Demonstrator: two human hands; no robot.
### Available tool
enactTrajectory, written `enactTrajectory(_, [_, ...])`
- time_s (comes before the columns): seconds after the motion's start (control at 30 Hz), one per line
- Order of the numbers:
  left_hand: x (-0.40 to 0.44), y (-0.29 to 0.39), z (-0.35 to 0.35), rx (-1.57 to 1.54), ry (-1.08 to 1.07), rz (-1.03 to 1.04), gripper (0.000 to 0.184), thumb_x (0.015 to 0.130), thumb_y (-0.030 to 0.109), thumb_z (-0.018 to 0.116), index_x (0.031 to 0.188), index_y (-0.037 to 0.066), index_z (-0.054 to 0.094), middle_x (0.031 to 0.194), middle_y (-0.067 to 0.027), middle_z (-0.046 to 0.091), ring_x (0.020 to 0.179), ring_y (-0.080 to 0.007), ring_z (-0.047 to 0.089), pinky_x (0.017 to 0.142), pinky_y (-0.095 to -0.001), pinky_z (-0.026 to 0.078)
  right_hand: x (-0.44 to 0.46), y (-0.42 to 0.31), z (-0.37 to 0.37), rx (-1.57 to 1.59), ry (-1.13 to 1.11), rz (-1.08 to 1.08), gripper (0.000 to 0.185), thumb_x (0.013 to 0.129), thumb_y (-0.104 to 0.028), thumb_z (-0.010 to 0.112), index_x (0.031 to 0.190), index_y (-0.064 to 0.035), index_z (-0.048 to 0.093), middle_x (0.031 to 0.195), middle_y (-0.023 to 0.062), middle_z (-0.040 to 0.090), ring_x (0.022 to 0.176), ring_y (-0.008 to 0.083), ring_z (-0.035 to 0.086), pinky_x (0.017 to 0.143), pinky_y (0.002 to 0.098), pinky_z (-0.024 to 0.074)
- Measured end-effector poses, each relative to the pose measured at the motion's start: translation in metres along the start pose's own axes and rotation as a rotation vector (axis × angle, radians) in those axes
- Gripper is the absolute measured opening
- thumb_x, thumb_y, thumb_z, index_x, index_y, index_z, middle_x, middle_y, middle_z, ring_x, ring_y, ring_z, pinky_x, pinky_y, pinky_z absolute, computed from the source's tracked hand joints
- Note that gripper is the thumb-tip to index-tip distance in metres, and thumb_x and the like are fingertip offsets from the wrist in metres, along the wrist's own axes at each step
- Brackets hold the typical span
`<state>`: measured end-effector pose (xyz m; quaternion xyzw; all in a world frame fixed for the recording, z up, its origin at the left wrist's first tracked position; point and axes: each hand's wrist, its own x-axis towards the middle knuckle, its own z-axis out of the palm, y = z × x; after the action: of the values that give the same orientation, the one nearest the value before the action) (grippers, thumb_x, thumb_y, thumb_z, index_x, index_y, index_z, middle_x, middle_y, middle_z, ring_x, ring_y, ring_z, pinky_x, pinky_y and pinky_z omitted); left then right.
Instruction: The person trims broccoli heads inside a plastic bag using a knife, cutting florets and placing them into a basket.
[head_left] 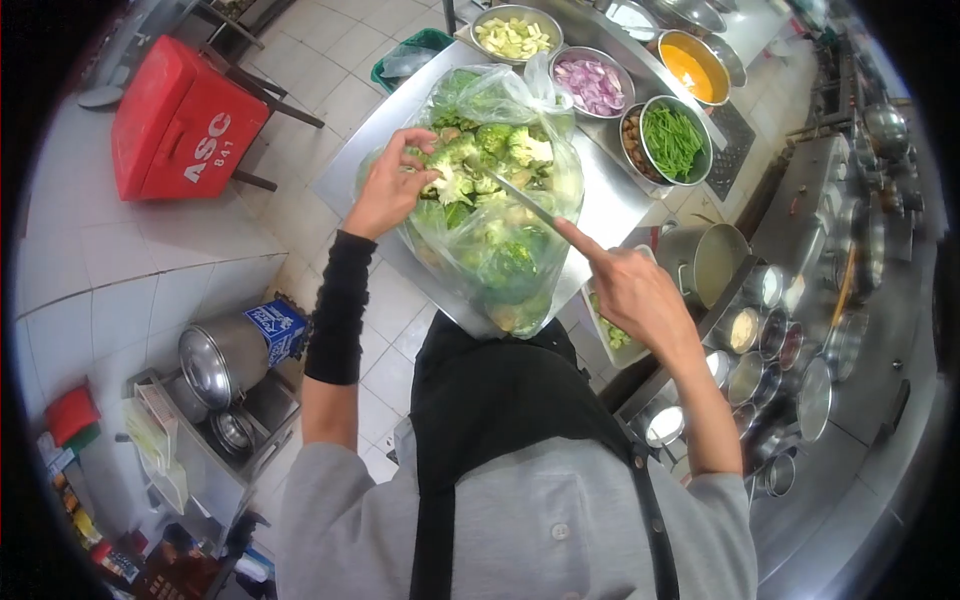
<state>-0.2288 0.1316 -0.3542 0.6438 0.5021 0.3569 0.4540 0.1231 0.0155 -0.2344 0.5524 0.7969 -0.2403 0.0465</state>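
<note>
My left hand (392, 185), below a black sleeve on the forearm, pinches a pale-stemmed broccoli floret (452, 184) over an open clear plastic bag (480, 270). In my right hand (628, 285) is a knife (525, 203), the index finger stretched along its back. The blade points up and left, its tip at the floret; whether it touches cannot be made out. More broccoli (530, 148) and green leaves fill the bag, which lies on a steel table (612, 190) right in front of my black apron.
Beyond the bag stand bowls of pale chopped pieces (514, 50), sliced purple onion (592, 85), orange liquid (692, 68) and cut green vegetable (672, 140). A tray (628, 355) and large pot (712, 262) are at right, near a counter of small containers. A red box (185, 120) stands left.
</note>
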Motion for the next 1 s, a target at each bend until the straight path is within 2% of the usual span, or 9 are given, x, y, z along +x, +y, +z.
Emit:
enactTrajectory(0.1, [-0.022, -0.014, 0.026, -0.009, 0.103, -0.045, 0.04, 0.102, -0.004, 0.075, 0.14, 0.006, 0.069, 0.133, -0.0056, 0.065, 0.107, -0.0159, 0.065, 0.084, -0.0285, 0.061, -0.017, -0.004, -0.016, -0.05, -0.016, 0.062, 0.094, 0.091, 0.001, 0.059, 0.177, -0.0321, 0.039, 0.077, 0.0201, 0.069, 0.07, 0.0417, 0.073, 0.071, 0.0536, 0.0619])
enactTrajectory(0.2, [-0.032, -0.007, 0.049, 0.064, 0.293, 0.096, 0.036, 0.099, -0.003, 0.077, 0.133, 0.007, 0.074, 0.127, -0.0122, 0.07, 0.106, -0.0241, 0.071, 0.084, -0.0367, 0.062, -0.028, -0.003, -0.021, -0.104, 0.001, -0.021, 0.092, 0.093, -0.001, 0.061, 0.176, -0.0355, 0.041, 0.079, 0.0191, 0.069, 0.068, 0.0391, 0.073, 0.068, 0.0518, 0.0622])
enactTrajectory(0.3, [-0.036, 0.002, 0.064, 0.107, 0.349, 0.168, 0.032, 0.099, -0.002, 0.077, 0.13, 0.007, 0.077, 0.131, -0.0127, 0.07, 0.106, -0.0268, 0.071, 0.082, -0.0366, 0.06, -0.031, -0.006, -0.028, -0.209, -0.007, -0.044, 0.09, 0.095, -0.004, 0.063, 0.176, -0.0391, 0.041, 0.085, 0.0193, 0.071, 0.066, 0.0365, 0.074, 0.066, 0.0493, 0.0627])
enactTrajectory(0.5, [-0.042, 0.003, 0.071, 0.386, 0.368, 0.229, 0.047, 0.095, -0.004, 0.078, 0.139, 0.012, 0.076, 0.138, -0.0126, 0.069, 0.101, -0.0292, 0.069, 0.089, -0.0365, 0.057, -0.023, -0.002, -0.024, -0.331, -0.008, -0.084, 0.094, 0.096, -0.005, 0.066, 0.177, -0.0416, 0.036, 0.091, 0.0191, 0.072, 0.066, 0.0339, 0.074, 0.061, 0.0464, 0.0629])
enactTrajectory(0.6, [-0.043, 0.004, 0.071, 0.312, 0.343, 0.151, 0.046, 0.093, -0.002, 0.078, 0.137, 0.011, 0.076, 0.137, -0.0131, 0.069, 0.101, -0.0323, 0.067, 0.105, -0.0444, 0.05, -0.018, -0.001, -0.021, -0.381, -0.026, -0.102, 0.096, 0.095, -0.005, 0.066, 0.178, -0.041, 0.034, 0.092, 0.0187, 0.072, 0.066, 0.0334, 0.075, 0.059, 0.0459, 0.0628])
enactTrajectory(0.7, [-0.041, 0.005, 0.068, 0.271, 0.326, 0.116, 0.047, 0.093, -0.002, 0.078, 0.138, 0.011, 0.076, 0.138, -0.0127, 0.069, 0.1, -0.0315, 0.067, 0.102, -0.0429, 0.051, -0.015, -0.001, -0.021, -0.394, -0.042, -0.12, 0.095, 0.096, -0.005, 0.066, 0.178, -0.0391, 0.034, 0.092, 0.018, 0.073, 0.066, 0.0334, 0.076, 0.059, 0.0458, 0.0628])
enactTrajectory(0.8, [-0.041, -0.003, 0.066, 0.354, 0.311, 0.17, 0.052, 0.094, -0.004, 0.079, 0.143, 0.014, 0.075, 0.143, -0.0116, 0.069, 0.086, -0.022, 0.065, 0.093, -0.0379, 0.055, -0.015, 0.0, -0.029, -0.42, -0.017, -0.136, 0.094, 0.096, -0.006, 0.066, 0.178, -0.0374, 0.035, 0.088, 0.0165, 0.071, 0.066, 0.0321, 0.075, 0.058, 0.0444, 0.0623])
enactTrajectory(0.9, [-0.042, -0.002, 0.064, 0.316, 0.284, 0.143, 0.057, 0.093, -0.006, 0.078, 0.146, 0.014, 0.074, 0.144, -0.0116, 0.069, 0.087, -0.0238, 0.066, 0.093, -0.0381, 0.055, -0.009, -0.001, -0.028, -0.459, -0.02, -0.143, 0.093, 0.096, -0.007, 0.067, 0.179, -0.0356, 0.035, 0.086, 0.0151, 0.071, 0.066, 0.0312, 0.075, 0.059, 0.0434, 0.0626])
enactTrajectory(1.0, [-0.038, -0.006, 0.062, 0.175, 0.259, 0.059, 0.06, 0.093, -0.008, 0.075, 0.149, 0.016, 0.074, 0.145, -0.0109, 0.068, 0.1, -0.0254, 0.068, 0.095, -0.0378, 0.056, 0.014, 0.002, -0.001, -0.418, 0.031, -0.187, 0.094, 0.095, -0.006, 0.067, 0.179, -0.034, 0.035, 0.086, 0.0145, 0.072, 0.067, 0.0306, 0.076, 0.061, 0.0423, 0.0632])
